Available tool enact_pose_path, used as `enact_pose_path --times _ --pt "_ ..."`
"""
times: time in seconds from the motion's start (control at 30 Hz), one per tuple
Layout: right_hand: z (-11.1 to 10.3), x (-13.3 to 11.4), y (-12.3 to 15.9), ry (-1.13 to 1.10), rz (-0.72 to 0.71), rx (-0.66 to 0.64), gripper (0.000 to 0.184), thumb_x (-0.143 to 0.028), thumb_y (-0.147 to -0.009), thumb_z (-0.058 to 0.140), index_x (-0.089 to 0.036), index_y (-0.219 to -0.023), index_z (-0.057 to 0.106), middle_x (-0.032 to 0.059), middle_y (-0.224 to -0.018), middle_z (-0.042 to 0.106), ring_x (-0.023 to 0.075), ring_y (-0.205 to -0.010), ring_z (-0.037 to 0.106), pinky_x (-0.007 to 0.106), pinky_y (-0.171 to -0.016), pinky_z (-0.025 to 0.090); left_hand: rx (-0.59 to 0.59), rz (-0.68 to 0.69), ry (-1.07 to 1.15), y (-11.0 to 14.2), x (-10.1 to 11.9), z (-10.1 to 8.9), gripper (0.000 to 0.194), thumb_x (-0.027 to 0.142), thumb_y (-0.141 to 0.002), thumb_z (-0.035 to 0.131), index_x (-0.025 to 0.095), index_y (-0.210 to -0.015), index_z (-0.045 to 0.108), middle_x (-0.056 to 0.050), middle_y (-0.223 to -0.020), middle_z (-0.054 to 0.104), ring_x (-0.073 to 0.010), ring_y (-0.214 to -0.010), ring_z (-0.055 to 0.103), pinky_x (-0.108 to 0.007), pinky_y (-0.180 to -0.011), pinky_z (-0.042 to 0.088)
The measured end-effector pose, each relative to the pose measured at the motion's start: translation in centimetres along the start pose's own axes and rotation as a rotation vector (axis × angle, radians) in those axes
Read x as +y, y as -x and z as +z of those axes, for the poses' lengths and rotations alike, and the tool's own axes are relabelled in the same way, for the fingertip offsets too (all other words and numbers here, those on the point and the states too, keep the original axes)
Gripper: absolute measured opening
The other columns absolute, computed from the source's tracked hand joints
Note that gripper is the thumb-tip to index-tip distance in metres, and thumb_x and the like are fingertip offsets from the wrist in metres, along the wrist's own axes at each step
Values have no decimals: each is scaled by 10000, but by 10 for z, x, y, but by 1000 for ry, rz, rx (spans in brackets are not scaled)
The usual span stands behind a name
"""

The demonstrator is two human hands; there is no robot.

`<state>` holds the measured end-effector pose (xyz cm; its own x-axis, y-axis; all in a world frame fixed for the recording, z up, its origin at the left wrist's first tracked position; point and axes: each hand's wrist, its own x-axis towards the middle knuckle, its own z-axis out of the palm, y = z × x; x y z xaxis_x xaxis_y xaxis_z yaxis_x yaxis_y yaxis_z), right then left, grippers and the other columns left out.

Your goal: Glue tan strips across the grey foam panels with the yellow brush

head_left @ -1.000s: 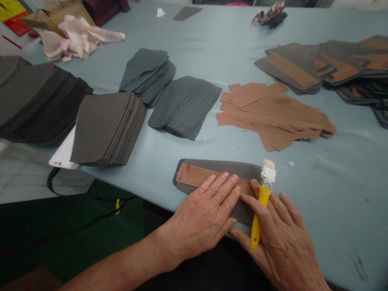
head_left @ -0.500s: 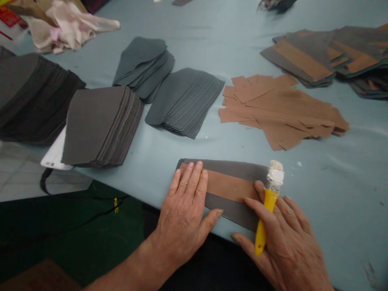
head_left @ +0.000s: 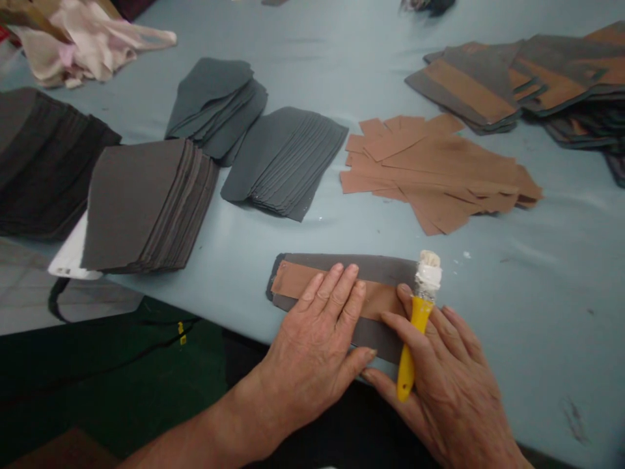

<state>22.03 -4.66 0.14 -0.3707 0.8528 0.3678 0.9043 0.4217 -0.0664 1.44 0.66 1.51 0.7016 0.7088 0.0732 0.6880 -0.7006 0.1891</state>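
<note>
Flat on a brown strip (head_left: 295, 280) lies my left hand (head_left: 317, 332), its fingers stretched out and the thumb apart. The strip runs lengthwise along a dark grey panel (head_left: 371, 264) near the table's front edge. My right hand (head_left: 444, 378) holds a yellow-handled paintbrush (head_left: 409, 355) between its fingers, bristles pointing away from me and coated in white. Fingertips of that hand also touch the right part of the strip and panel. The panel's right end is hidden behind the brush and my right hand.
Loose brown strips (head_left: 439, 169) lie beyond the panel. Several finished-looking grey panels with strips (head_left: 473, 91) are piled at the back right. Stacks of dark pieces (head_left: 137, 202) and blue-grey pieces (head_left: 288, 156) stand to the left. A pale cloth (head_left: 97, 39) lies at the back left.
My left hand slid left along the strip to its left end, then back right to the middle. My right hand stays at the right end with the brush.
</note>
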Motion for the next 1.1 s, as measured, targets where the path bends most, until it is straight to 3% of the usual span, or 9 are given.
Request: enact_pose_path --times 0.13,0.23,0.37,0.6,0.83,1.1 --pt "0 -2 1 -13 32 -20 462 -509 -1047 511 -118 -1278 598 281 -1493 588 391 -1328 591 546 -1134 398 -35 58 49 -3 -7 -7 757 539 -1066 467 26 -1608 334 -221 -1728 290 -341 -1626 244 -502 -1304 296" --pt "-1 -3 1 -16 54 -24 447 -498 -1037 532 -133 -1289 592 259 -1503 588 384 -1333 591 542 -1139 396 6 103 80 -2 -14 -11 758 533 -1059 484 19 -1597 339 -224 -1718 321 -335 -1626 252 -507 -1301 305" --pt "-2 -3 0 -21 59 -37 463 -504 -1033 524 -126 -1293 588 262 -1501 584 399 -1330 585 553 -1133 392 122 11 21 8 -24 -11 825 598 -1047 464 1 -1598 321 -250 -1698 350 -366 -1615 272 -548 -1295 301" --pt "-1 -4 0 -22 55 -37 456 -505 -1036 518 -133 -1290 587 267 -1517 573 392 -1311 604 556 -1137 386 138 -61 -134 22 -27 1 828 613 -1062 375 -31 -1581 345 -280 -1665 389 -409 -1568 354 -554 -1274 321" --pt "-7 -8 -3 -77 130 -20 438 -507 -1048 507 -160 -1309 564 234 -1544 568 353 -1368 590 548 -1162 385 145 -75 -128 20 -25 5 829 693 -1017 427 67 -1561 437 -289 -1663 386 -449 -1528 418 -598 -1217 392" --pt "-6 -35 -28 -193 90 35 441 -555 -1051 504 -180 -1274 574 215 -1445 655 311 -1391 587 518 -1171 422 192 -94 -52 21 -25 8 782 693 -1007 473 132 -1552 483 -270 -1674 380 -427 -1549 398 -592 -1231 390"
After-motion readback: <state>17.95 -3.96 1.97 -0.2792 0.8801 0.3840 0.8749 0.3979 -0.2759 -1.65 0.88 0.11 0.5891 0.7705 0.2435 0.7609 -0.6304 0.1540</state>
